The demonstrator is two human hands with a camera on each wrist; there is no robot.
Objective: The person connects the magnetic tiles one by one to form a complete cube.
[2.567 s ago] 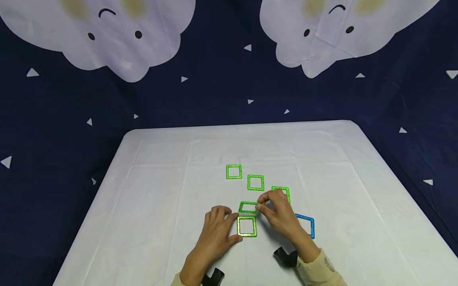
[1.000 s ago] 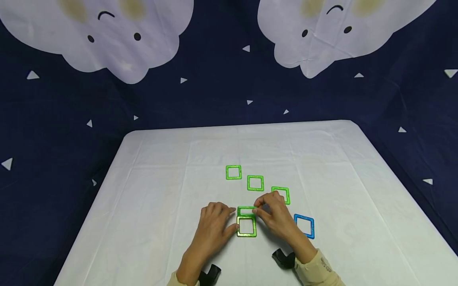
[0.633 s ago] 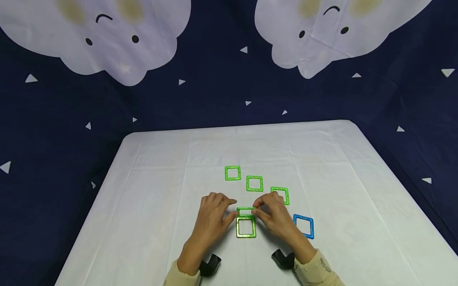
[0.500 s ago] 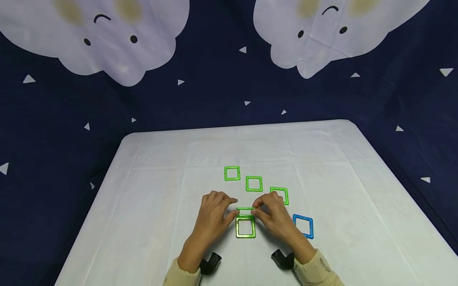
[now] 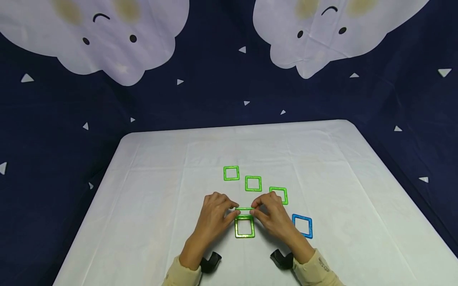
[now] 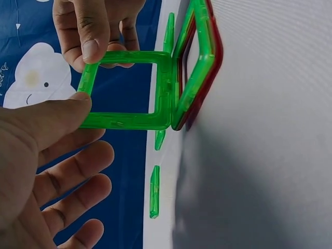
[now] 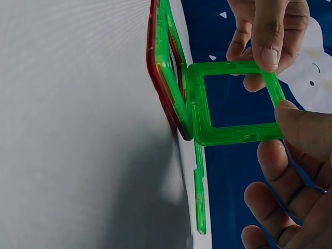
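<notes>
My left hand (image 5: 214, 214) and right hand (image 5: 274, 214) pinch opposite upper corners of a green square magnetic tile (image 6: 129, 122), thumb against fingers. It stands upright on edge, so the head view shows it nearly edge-on. Its bottom edge meets the far edge of a flat green tile (image 5: 245, 236) on the table. Both wrist views show a red tile (image 7: 152, 57) beneath that flat green one. In the left wrist view the left hand's other fingers (image 6: 78, 161) are spread loosely below the thumb.
Beyond the hands lie loose green square tiles (image 5: 231, 178) (image 5: 253, 190), and another green tile (image 5: 285, 195) partly behind the right hand. A blue square tile (image 5: 310, 228) lies right of the right wrist. White cloth covers the table (image 5: 161, 178); a dark blue patterned curtain (image 5: 214, 103) hangs behind.
The held green tile has gone from tilted to upright, its lower edge now against the flat tile. My left hand has moved from beside the flat tile to take the upright one's left corner.
</notes>
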